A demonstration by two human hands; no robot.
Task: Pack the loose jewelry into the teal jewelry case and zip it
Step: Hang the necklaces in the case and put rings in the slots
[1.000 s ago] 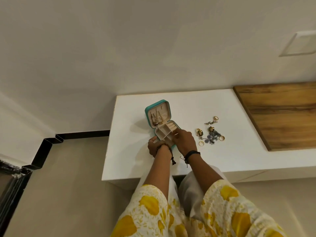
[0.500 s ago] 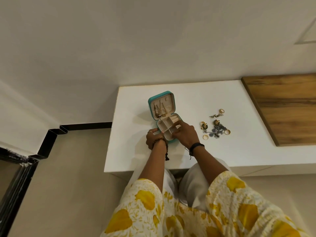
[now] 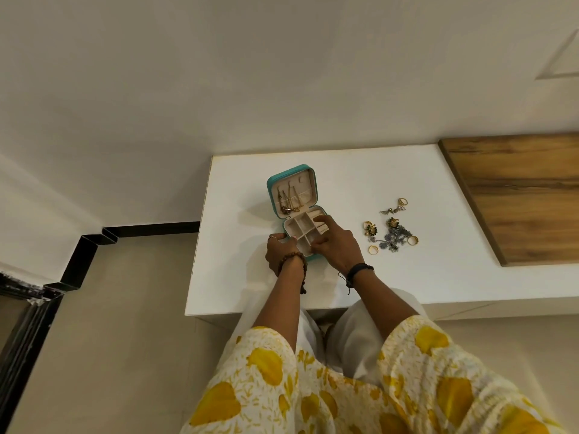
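Note:
The teal jewelry case (image 3: 272,186) stands open on the white table (image 3: 438,277), its lid up with chains hanging inside. The cream tray has small compartments (image 3: 302,228). My left hand (image 3: 280,250) grips the case's near left corner. My right hand (image 3: 336,244) rests over the tray's right side, fingers spread above the ring slots; whether it holds a piece is hidden. Loose jewelry (image 3: 391,238) lies to the right: gold rings (image 3: 372,249), dark floral earrings and a silver-grey necklace.
A wooden panel (image 3: 520,195) covers the table's right end. The table's left edge (image 3: 200,233) drops to the beige floor, where a black trim (image 3: 84,258) runs along the wall. My yellow-patterned sleeves fill the bottom of the view.
My right hand's fingers have spread out over the tray's right side. My left hand stays on the case's near corner. The camera has shifted slightly.

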